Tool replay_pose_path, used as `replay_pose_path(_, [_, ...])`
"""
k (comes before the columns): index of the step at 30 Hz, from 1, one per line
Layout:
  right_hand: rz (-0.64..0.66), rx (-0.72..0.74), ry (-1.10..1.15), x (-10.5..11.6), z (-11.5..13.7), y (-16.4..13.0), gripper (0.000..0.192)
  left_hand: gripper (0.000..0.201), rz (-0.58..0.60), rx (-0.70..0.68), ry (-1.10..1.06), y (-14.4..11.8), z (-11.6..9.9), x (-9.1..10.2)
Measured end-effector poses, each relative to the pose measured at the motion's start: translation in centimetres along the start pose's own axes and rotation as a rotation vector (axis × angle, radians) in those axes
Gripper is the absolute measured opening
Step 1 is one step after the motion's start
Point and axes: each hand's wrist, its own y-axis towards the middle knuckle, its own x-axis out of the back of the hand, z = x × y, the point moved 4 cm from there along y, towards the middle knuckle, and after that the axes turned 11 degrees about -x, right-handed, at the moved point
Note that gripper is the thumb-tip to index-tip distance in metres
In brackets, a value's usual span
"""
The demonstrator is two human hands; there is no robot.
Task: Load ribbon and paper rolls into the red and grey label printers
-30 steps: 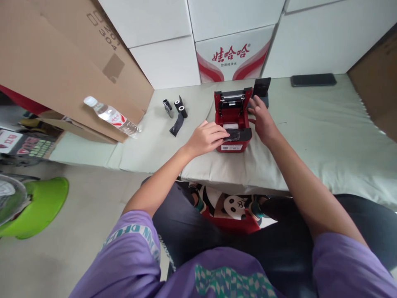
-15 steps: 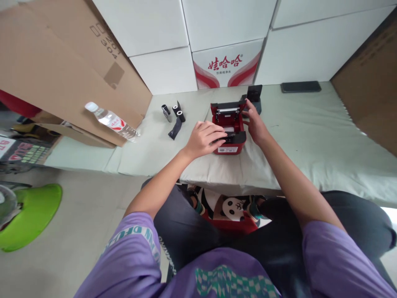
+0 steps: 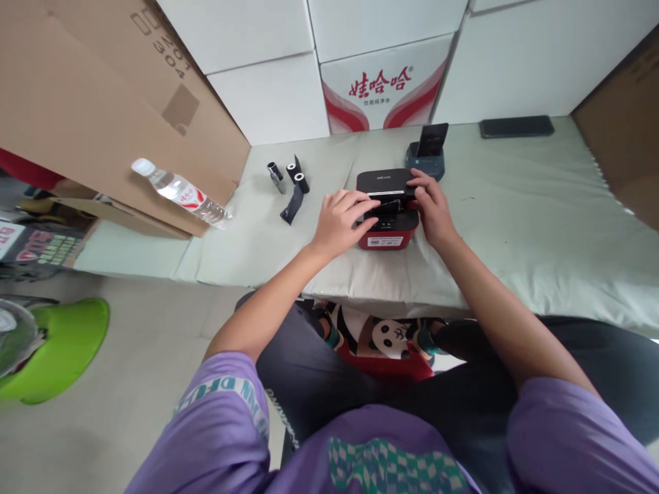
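In front of me on the cloth sits a small red and black printer [image 3: 389, 240] with a white label on its front. Its black lid [image 3: 384, 182] is lowered, leaving a gap at the front edge. My right hand [image 3: 432, 206] grips the lid's right edge, fingers on top and thumb at the side. My left hand [image 3: 342, 219] is at the front left of the gap, thumb and fingertips closing on a dark, shiny strip [image 3: 390, 206]. The inside of the printer is mostly hidden by the lid.
Small black rolls [image 3: 297, 175] and a loose black strip [image 3: 292, 206] lie to the left. A water bottle [image 3: 185, 195] leans by a cardboard box [image 3: 128, 110]. Behind the printer stands a dark device [image 3: 426, 163]; a black phone-like slab [image 3: 517, 127] lies farther right. White cartons [image 3: 384, 96] line the back.
The printer's lid has swung down from upright to nearly closed, with my right hand on it. My left hand stays at the printer's front. The view has shifted slightly.
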Motion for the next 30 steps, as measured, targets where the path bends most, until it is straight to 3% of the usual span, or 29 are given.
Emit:
replay_pose_path(6, [-0.001, -0.003, -0.013, 0.0, -0.2, 0.1, 0.051, 0.029, -0.053, 0.027, -0.138, 1.8, -0.5, -1.2])
replay_pose_path(13, [0.038, 0.005, -0.007, -0.1, -0.6, -0.3, 0.048, 0.031, -0.067, 0.067, -0.278, 1.8, 0.5, -2.0])
replay_pose_path(17, [0.047, -0.073, 0.05, -0.4, -1.6, -0.2, 0.064, 0.045, -0.058, 0.126, -0.409, 1.7, 1.0, -2.6])
replay_pose_path(20, [0.045, -0.142, 0.097, -0.6, -2.6, 0.0, 0.074, 0.045, -0.1, 0.257, -0.513, 1.5, 2.4, -3.4])
replay_pose_path(23, [0.026, -0.196, 0.132, -0.7, -3.0, 0.1, 0.076, 0.039, -0.133, 0.483, -0.672, 1.1, 4.6, -5.2])
replay_pose_path(27, [0.045, -0.186, 0.157, -0.8, -2.6, -0.2, 0.074, 0.07, -0.048, 0.715, -0.978, 0.5, 6.0, -7.2])
replay_pose_path(30, [0.054, -0.182, 0.158, -0.7, -2.5, -0.2, 0.074, 0.08, -0.027, 0.837, -1.1, -0.1, 6.0, -7.1])
